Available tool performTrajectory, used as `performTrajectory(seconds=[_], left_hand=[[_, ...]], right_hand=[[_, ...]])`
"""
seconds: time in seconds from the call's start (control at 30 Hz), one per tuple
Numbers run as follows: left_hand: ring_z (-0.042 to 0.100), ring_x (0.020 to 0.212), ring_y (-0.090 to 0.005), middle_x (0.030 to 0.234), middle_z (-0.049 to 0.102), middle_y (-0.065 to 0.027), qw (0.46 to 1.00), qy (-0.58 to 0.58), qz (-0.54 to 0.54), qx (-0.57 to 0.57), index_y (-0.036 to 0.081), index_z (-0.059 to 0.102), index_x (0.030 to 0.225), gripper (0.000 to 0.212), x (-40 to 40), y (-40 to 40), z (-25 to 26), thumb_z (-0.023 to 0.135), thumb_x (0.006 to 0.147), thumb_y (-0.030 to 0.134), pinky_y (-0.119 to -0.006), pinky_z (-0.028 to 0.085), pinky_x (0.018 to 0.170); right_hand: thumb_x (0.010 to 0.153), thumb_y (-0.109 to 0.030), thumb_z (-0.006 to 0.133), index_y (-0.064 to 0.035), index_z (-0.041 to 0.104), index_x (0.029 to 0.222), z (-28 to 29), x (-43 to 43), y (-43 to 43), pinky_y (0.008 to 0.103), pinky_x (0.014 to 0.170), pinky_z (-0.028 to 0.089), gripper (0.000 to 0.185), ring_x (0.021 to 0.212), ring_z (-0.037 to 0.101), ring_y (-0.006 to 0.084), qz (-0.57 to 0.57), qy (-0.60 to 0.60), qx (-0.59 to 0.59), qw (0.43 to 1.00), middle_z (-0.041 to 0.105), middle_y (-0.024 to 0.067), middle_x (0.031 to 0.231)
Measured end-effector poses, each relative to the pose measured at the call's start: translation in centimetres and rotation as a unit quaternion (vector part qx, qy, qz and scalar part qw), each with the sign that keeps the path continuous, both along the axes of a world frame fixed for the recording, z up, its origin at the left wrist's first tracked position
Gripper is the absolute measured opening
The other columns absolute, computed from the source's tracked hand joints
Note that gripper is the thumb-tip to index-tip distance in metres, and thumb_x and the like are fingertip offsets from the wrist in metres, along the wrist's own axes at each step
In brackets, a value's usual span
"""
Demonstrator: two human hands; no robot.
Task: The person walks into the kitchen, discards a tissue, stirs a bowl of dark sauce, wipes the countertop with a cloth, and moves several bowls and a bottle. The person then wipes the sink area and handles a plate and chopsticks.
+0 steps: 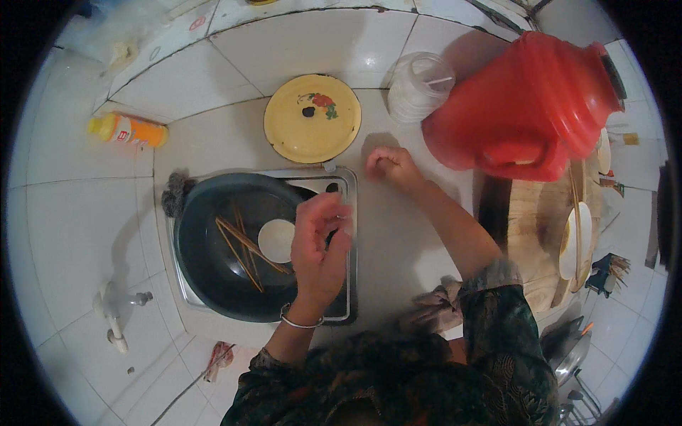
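My left hand [322, 250], with a bracelet at the wrist, is above the right side of a dark plastic basin [202, 266]. Its thumb stands apart from the bent fingers, and I see nothing in it. The basin sits in a metal sink [351, 213] and contains several wooden chopsticks [240, 239] and a small white bowl [275, 240], partly hidden by this hand. Above the counter [389, 234], right of the sink, my right hand [391, 165] has its fingers curled and blurred; whether they close on anything is hidden. A yellow enamel lid [298, 128] with a flower print is nearest to it.
A large red plastic jug [495, 106] and clear plastic containers [418, 93] stand behind. At right, a plate [583, 239] with chopsticks is on a wooden board [533, 229]. A cloth [439, 306] lies near my body. Left are a scouring pad [175, 197], an orange bottle [130, 130] and a tap [114, 309].
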State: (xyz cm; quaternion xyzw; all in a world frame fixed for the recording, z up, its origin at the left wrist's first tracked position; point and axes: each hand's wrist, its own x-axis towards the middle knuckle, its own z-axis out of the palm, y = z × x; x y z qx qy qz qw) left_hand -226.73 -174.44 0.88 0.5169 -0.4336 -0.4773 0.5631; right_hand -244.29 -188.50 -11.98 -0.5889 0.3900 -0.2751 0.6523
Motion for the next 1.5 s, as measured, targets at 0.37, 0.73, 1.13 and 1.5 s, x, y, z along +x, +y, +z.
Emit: performTrajectory(seconds=[0.37,0.73,1.13,1.5], left_hand=[[0.061,0.090,-0.0139,0.101,0.057,-0.0070,0.990,0.011,-0.019,0.139,0.001,0.055,0.106,0.021,-0.3,7.1,-2.7,0.057,0.085,0.001,-0.026,0.047,0.082],[0.062,0.092,-0.0157,0.100,0.060,-0.0062,0.993,0.023,-0.070,0.094,0.001,0.056,0.106,0.021,-1.3,10.8,-1.6,0.054,0.085,-0.002,-0.029,0.051,0.080],[0.059,0.087,-0.0133,0.100,0.058,-0.0062,0.972,-0.046,-0.190,0.130,0.000,0.058,0.103,0.019,-5.0,17.2,-3.6,0.056,0.084,0.000,-0.027,0.048,0.078],[0.044,0.114,-0.0349,0.127,0.045,-0.0128,0.729,-0.500,-0.422,-0.204,0.008,0.053,0.119,0.049,-14.4,20.0,-3.5,0.068,0.073,0.016,-0.048,0.037,0.094]], right_hand=[[0.079,0.007,0.041,0.0044,0.058,0.089,5.4,-2.2,3.8,0.0347,0.075,0.053,0.020,0.083,0.065,0.0284,-0.330,-0.265,0.138,0.896,0.063,0.0165,0.088],[0.081,0.005,0.043,0.0050,0.058,0.091,10.5,-2.1,11.2,0.0356,0.077,0.054,0.019,0.083,0.065,0.0280,-0.408,-0.387,0.089,0.822,0.063,0.0160,0.089],[0.084,0.005,0.043,0.0006,0.063,0.091,8.3,-4.4,23.2,0.0267,0.071,0.051,0.021,0.079,0.063,0.0145,-0.393,-0.201,0.098,0.892,0.064,0.0071,0.084],[0.088,0.004,0.043,0.0026,0.060,0.100,12.1,-11.5,33.3,0.0274,0.076,0.052,0.021,0.086,0.063,0.0170,-0.508,-0.199,0.086,0.833,0.063,0.0090,0.094]])
